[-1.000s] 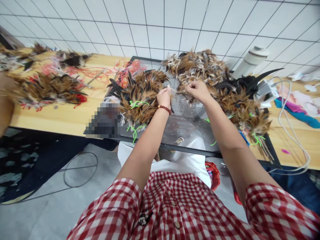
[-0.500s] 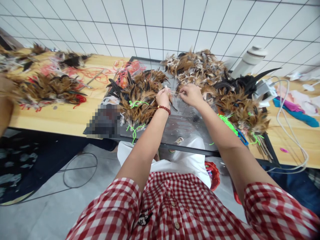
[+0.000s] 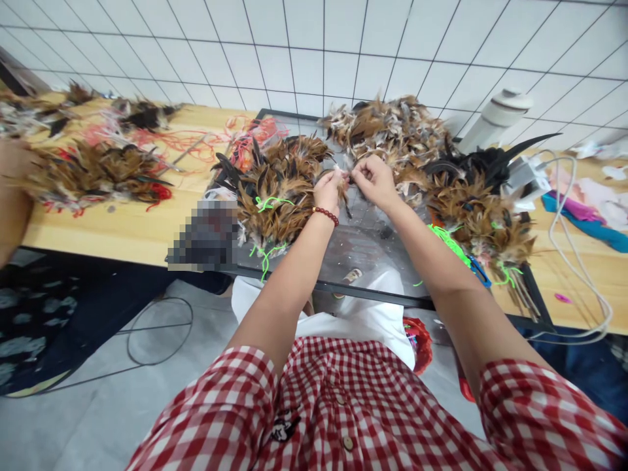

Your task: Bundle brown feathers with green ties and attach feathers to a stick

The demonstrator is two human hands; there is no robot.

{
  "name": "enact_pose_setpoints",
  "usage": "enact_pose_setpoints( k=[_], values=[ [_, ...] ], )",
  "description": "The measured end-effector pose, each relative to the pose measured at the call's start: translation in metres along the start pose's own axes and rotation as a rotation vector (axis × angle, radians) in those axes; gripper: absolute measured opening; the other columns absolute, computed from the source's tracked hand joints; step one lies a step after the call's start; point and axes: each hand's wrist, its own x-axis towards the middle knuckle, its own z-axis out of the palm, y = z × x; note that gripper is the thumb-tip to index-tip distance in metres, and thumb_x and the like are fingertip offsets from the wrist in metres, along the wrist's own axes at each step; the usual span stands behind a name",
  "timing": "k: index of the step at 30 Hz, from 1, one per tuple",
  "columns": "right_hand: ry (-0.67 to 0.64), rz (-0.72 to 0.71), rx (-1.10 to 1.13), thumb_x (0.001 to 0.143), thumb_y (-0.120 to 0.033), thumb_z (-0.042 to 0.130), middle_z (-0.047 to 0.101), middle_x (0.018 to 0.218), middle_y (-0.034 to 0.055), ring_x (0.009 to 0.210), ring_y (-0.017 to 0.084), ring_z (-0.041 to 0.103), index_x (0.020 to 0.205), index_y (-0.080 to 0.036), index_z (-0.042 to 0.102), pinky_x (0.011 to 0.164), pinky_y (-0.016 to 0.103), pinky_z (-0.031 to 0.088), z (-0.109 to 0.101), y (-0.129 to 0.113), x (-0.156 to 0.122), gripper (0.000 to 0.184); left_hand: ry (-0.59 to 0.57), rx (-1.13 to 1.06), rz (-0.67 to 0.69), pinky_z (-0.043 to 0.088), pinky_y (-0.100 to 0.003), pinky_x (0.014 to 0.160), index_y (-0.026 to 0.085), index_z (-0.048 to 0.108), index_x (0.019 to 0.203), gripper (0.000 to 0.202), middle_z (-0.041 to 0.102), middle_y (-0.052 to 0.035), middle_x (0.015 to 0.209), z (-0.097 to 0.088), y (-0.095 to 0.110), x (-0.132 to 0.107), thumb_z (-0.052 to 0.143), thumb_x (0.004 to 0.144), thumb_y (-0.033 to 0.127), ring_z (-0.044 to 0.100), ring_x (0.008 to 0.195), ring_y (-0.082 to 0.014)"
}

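My left hand [image 3: 327,191], with a dark red bead bracelet [image 3: 326,213] at the wrist, is closed on a small bunch of feathers [image 3: 347,204] that hangs below its fingertips. My right hand [image 3: 377,183] is closed in a pinch at the same bunch, its fingertips close to those of the left; what it grips is too small to make out. Beside my left hand lies a heap of brown feathers [image 3: 279,186] with bright green cord [image 3: 269,204] on it. Beyond my right hand spreads a larger pile of loose brown and white feathers [image 3: 392,131].
A dark glassy board [image 3: 363,245] lies under my hands. On the right are another feather bundle [image 3: 485,222], green cord [image 3: 449,245], blue-handled scissors [image 3: 479,271], a white cable [image 3: 574,248] and a pale bottle [image 3: 498,118]. Another person's arm [image 3: 14,196] reaches in at left, near red-tied feathers [image 3: 98,173].
My hands have come closer together, fingertips now almost meeting. The feathers below my left hand show more. The view has shifted slightly.
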Motion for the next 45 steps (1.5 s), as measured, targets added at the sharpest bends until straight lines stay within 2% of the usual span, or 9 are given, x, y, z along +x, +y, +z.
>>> enact_pose_setpoints(
  k=[4, 7, 14, 19, 23, 30, 34, 38, 45],
  values=[
    [-0.064, -0.031, 0.028, 0.087, -0.032, 0.060, 0.058, 0.078, 0.0037, 0.077, 0.018, 0.052, 0.077, -0.021, 0.059, 0.077, 0.035, 0.045, 0.002, -0.005, -0.001, 0.015, -0.031, -0.089, -0.106, 0.059, -0.034, 0.102, 0.017, 0.072, 0.096, 0.018, 0.081, -0.0081, 0.102, -0.002, 0.002, 0.002, 0.081, 0.087, 0.030, 0.077, 0.109, -0.0201],
    [-0.109, 0.012, -0.002, 0.084, -0.027, 0.059, 0.062, 0.079, 0.0045, 0.077, 0.018, 0.054, 0.074, -0.021, 0.059, 0.078, 0.035, 0.045, 0.002, -0.011, -0.002, 0.011, -0.059, -0.099, -0.128, 0.060, -0.033, 0.101, 0.017, 0.071, 0.108, 0.020, 0.081, -0.0073, 0.106, -0.001, 0.005, -0.002, 0.075, 0.094, 0.031, 0.077, 0.108, -0.0177],
    [-0.224, 0.151, -0.092, 0.083, -0.030, 0.064, 0.070, 0.083, 0.0059, 0.080, 0.020, 0.060, 0.075, -0.020, 0.070, 0.080, 0.034, 0.048, -0.006, -0.026, -0.001, 0.013, -0.047, -0.035, -0.054, 0.059, -0.030, 0.097, 0.015, 0.070, 0.086, 0.009, 0.076, -0.0049, 0.087, 0.001, 0.005, -0.004, 0.077, 0.090, 0.018, 0.076, 0.103, -0.0166],
    [-0.080, 0.314, 0.172, 0.083, -0.046, 0.073, 0.063, 0.073, 0.0014, 0.072, 0.017, 0.055, 0.084, -0.021, 0.070, 0.070, 0.031, 0.046, -0.008, -0.020, 0.004, 0.026, -0.015, 0.023, 0.035, 0.057, -0.028, 0.090, 0.012, 0.071, 0.082, 0.009, 0.072, -0.0028, 0.077, 0.004, 0.001, -0.003, 0.074, 0.089, 0.007, 0.074, 0.091, -0.0135],
    [-0.036, 0.362, 0.351, 0.083, -0.060, 0.074, 0.063, 0.075, 0.0020, 0.075, 0.017, 0.057, 0.081, -0.023, 0.065, 0.071, 0.031, 0.048, -0.010, -0.020, 0.008, 0.038, -0.046, 0.095, 0.062, 0.058, -0.027, 0.085, 0.014, 0.072, 0.078, 0.011, 0.070, -0.0011, 0.072, 0.006, -0.002, -0.005, 0.080, 0.085, 0.013, 0.074, 0.089, -0.0145],
    [-0.038, 0.328, 0.401, 0.081, -0.061, 0.077, 0.061, 0.072, 0.0008, 0.071, 0.016, 0.056, 0.074, -0.023, 0.060, 0.073, 0.032, 0.050, -0.011, -0.023, 0.008, 0.042, -0.155, 0.122, 0.006, 0.057, -0.026, 0.080, 0.016, 0.076, 0.078, 0.013, 0.074, -0.0026, 0.075, 0.004, -0.002, -0.010, 0.088, 0.078, 0.020, 0.073, 0.081, -0.0139],
    [-0.011, 0.339, 0.411, 0.077, -0.071, 0.076, 0.061, 0.076, 0.0018, 0.075, 0.017, 0.057, 0.076, -0.023, 0.061, 0.071, 0.032, 0.048, -0.009, -0.017, 0.009, 0.050, -0.236, 0.149, -0.075, 0.055, -0.024, 0.069, 0.015, 0.074, 0.074, 0.017, 0.071, -0.0023, 0.068, 0.003, 0.000, -0.015, 0.088, 0.079, 0.023, 0.071, 0.070, -0.0132],
    [0.029, 0.361, 0.505, 0.075, -0.085, 0.068, 0.062, 0.079, 0.0018, 0.068, 0.014, 0.052, 0.081, -0.023, 0.067, 0.064, 0.029, 0.045, -0.010, -0.010, 0.011, 0.063, -0.266, 0.139, -0.091, 0.056, -0.026, 0.073, 0.015, 0.073, 0.079, 0.015, 0.069, -0.0019, 0.066, 0.003, 0.002, -0.018, 0.086, 0.082, 0.024, 0.071, 0.073, -0.0141],
    [-0.123, 0.434, 0.644, 0.056, -0.084, 0.085, 0.060, 0.066, -0.0013, 0.059, 0.013, 0.052, 0.076, -0.023, 0.066, 0.055, 0.029, 0.047, -0.017, -0.023, 0.009, 0.067, -0.309, 0.145, -0.105, 0.054, -0.022, 0.068, 0.015, 0.069, 0.074, 0.019, 0.067, -0.0008, 0.065, 0.005, 0.006, -0.023, 0.084, 0.084, 0.021, 0.066, 0.066, -0.0106]
  ],
)
